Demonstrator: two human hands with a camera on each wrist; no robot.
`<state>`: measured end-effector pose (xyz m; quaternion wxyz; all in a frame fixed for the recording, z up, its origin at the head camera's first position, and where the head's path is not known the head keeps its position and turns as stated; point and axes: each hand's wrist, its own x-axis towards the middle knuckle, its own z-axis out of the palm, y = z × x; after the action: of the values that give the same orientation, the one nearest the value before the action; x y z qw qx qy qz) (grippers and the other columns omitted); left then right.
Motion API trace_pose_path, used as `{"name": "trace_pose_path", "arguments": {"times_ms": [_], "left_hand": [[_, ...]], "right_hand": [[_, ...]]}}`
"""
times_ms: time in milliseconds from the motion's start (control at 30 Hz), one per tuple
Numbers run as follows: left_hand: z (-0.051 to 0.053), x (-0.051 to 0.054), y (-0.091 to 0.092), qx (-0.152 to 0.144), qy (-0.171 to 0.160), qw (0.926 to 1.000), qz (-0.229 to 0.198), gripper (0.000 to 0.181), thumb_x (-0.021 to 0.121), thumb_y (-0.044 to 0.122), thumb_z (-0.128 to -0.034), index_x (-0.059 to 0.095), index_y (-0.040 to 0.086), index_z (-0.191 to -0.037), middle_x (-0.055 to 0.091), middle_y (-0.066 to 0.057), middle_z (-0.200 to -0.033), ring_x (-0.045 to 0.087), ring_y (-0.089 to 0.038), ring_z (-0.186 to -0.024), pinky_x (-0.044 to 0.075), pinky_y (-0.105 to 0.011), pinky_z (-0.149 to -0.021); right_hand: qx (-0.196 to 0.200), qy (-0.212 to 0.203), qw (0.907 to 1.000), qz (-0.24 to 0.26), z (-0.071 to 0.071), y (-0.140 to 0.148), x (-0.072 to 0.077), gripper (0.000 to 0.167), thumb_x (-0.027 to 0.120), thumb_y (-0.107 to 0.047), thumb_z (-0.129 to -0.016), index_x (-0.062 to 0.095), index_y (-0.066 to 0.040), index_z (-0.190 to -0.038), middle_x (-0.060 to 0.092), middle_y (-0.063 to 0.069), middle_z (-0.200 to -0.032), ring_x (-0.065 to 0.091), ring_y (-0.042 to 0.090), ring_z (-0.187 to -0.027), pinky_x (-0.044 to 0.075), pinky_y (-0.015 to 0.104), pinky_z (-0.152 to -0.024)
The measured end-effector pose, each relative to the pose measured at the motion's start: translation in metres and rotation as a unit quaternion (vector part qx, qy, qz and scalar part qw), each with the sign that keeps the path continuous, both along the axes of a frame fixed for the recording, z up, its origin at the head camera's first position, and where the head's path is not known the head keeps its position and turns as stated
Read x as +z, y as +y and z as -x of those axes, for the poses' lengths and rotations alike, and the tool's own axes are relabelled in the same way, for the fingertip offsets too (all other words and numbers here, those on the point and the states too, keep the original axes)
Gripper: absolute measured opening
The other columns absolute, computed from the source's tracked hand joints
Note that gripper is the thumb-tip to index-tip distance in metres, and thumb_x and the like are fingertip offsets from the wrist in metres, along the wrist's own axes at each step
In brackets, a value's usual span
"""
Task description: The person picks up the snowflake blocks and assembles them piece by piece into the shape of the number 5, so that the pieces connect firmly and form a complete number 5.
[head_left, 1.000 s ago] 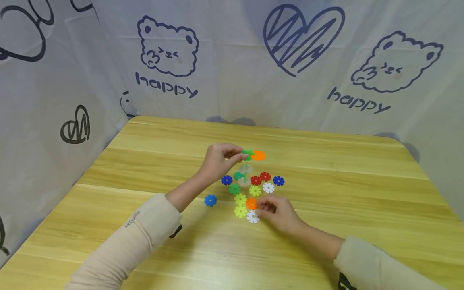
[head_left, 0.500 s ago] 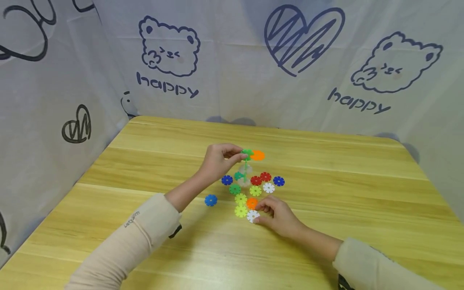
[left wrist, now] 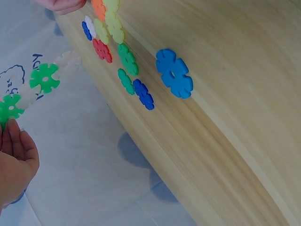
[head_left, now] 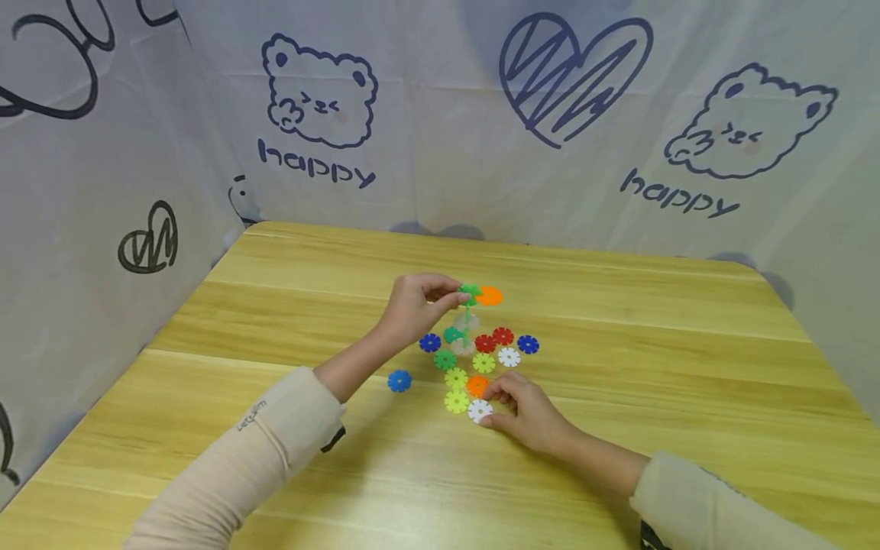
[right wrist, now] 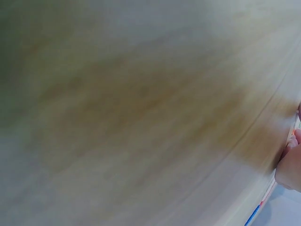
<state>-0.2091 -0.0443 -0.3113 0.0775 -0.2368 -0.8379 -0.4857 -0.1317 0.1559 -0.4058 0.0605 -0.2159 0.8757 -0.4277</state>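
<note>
My left hand [head_left: 422,305] pinches a green snowflake disc [head_left: 470,293] above the table. An orange disc [head_left: 490,296] joins it on the right. Below hangs a chain of clear [head_left: 466,322] and green [left wrist: 45,78] discs, slotted together; the left wrist view shows them alternating. Low over the table, my right hand [head_left: 529,409] has its thumb at the edge of a white disc [head_left: 479,410]. Its bent forefinger is beside a flat orange disc [head_left: 476,386], apart from the thumb. In the right wrist view only part of a hand [right wrist: 290,162] shows at the edge.
Loose discs lie around the hands: yellow-green [head_left: 456,401], green [head_left: 445,360], red [head_left: 503,336], dark blue [head_left: 528,344] and white [head_left: 509,357]. A lighter blue disc [head_left: 399,380] lies apart at left. Printed cloth [head_left: 440,153] stands behind the wooden table [head_left: 619,321].
My right thumb has shifted down to the white disc's lower right edge, parting from the forefinger. The left hand and its chain stay almost where they were.
</note>
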Motion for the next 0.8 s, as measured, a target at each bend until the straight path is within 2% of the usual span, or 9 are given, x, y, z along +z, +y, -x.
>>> {"name": "trace_pose_path", "arguments": {"times_ms": [467, 633, 800], "left_hand": [[0.0009, -0.0019, -0.0024, 0.0, 0.007, 1.0, -0.004, 0.016, 0.066, 0.012, -0.0857, 0.071, -0.002, -0.093, 0.072, -0.015, -0.087, 0.067, -0.021, -0.074, 0.055, -0.021, -0.062], [0.0011, -0.0033, -0.0024, -0.001, 0.011, 0.9999, -0.005, 0.016, 0.066, 0.012, -0.0854, 0.071, -0.002, -0.093, 0.072, -0.015, -0.088, 0.067, -0.021, -0.073, 0.055, -0.021, -0.062], [0.0012, -0.0043, -0.0035, 0.0, 0.013, 0.9999, -0.004, 0.016, 0.067, 0.012, -0.0852, 0.071, -0.002, -0.093, 0.072, -0.015, -0.088, 0.067, -0.021, -0.074, 0.056, -0.022, -0.063]], "right_hand": [[-0.003, 0.024, 0.9997, -0.001, -0.0016, -0.0007, -0.0002, 0.023, 0.072, -0.008, -0.078, 0.056, -0.003, -0.094, 0.053, 0.003, -0.085, 0.045, 0.011, -0.078, 0.043, 0.017, -0.065], [-0.03, 0.008, 0.9994, 0.012, -0.0004, 0.0005, 0.0011, 0.019, 0.069, -0.003, -0.08, 0.056, -0.003, -0.094, 0.053, 0.003, -0.079, 0.044, 0.008, -0.071, 0.043, 0.016, -0.06], [-0.08, -0.022, 0.9963, 0.023, 0.0021, 0.0024, 0.0057, 0.015, 0.064, 0.001, -0.083, 0.061, -0.002, -0.098, 0.056, 0.005, -0.079, 0.047, 0.01, -0.071, 0.044, 0.017, -0.061]]}}
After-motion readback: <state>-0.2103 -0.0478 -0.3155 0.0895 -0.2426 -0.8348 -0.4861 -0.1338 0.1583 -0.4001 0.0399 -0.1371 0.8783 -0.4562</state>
